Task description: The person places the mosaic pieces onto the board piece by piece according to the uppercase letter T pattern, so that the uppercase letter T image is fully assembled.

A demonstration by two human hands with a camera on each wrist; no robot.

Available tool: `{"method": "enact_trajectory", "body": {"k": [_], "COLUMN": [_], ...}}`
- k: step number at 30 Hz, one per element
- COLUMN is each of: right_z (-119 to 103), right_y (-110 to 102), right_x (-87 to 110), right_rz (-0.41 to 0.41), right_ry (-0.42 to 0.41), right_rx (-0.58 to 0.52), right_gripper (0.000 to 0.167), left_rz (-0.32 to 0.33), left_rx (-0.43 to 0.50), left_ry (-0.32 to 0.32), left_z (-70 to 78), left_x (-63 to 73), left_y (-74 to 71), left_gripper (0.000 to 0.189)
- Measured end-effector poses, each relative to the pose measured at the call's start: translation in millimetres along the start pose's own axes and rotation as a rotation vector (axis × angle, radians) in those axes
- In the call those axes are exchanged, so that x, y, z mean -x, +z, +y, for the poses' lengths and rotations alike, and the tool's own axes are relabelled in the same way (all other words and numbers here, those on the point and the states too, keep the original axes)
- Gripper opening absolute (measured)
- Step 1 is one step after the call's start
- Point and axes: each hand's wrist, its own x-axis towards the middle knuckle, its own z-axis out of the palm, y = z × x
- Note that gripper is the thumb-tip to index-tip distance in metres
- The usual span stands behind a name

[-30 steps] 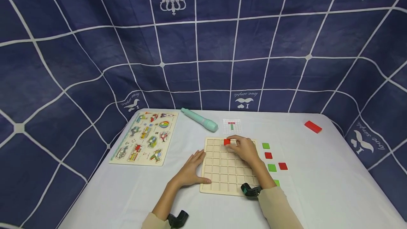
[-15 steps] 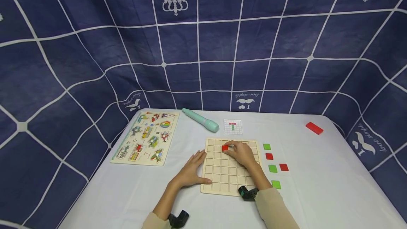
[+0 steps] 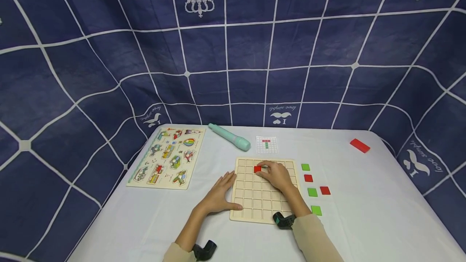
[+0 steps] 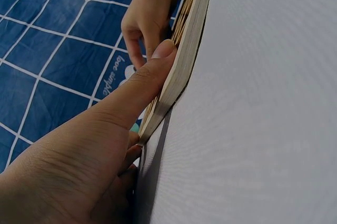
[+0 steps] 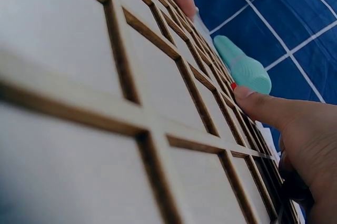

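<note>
A pale wooden grid board lies on the white table. My right hand pinches a red square tile between thumb and fingers, in the second row from the board's far edge. In the right wrist view, the thumb touches the tile's edge. My left hand rests at the board's left side, its thumb on the near left corner and its other fingers spread along the edge. Right of the board lie loose green tiles and red tiles.
Behind the board lies a small pattern card with a red and green T shape. Left of it is a mint-green microphone-shaped object. A picture puzzle board lies at the left, a red block at the far right.
My right hand has brought the red tile a little nearer, from the board's far row to the second row, then held still. My left hand has stayed at the board's edge.
</note>
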Motion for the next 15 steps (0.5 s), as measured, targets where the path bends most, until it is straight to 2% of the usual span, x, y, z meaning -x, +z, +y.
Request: {"method": "enact_trajectory", "body": {"k": [15], "right_z": [0.3], "right_y": [0.2], "right_x": [0.3], "right_rz": [-0.007], "right_ry": [0.009], "right_rx": [-0.002], "right_gripper": [0.031], "left_rz": [0.004], "left_rx": [0.005], "left_ry": [0.001], "left_z": [1.8], "left_x": [1.1], "left_y": [-1.2], "left_gripper": [0.113]}}
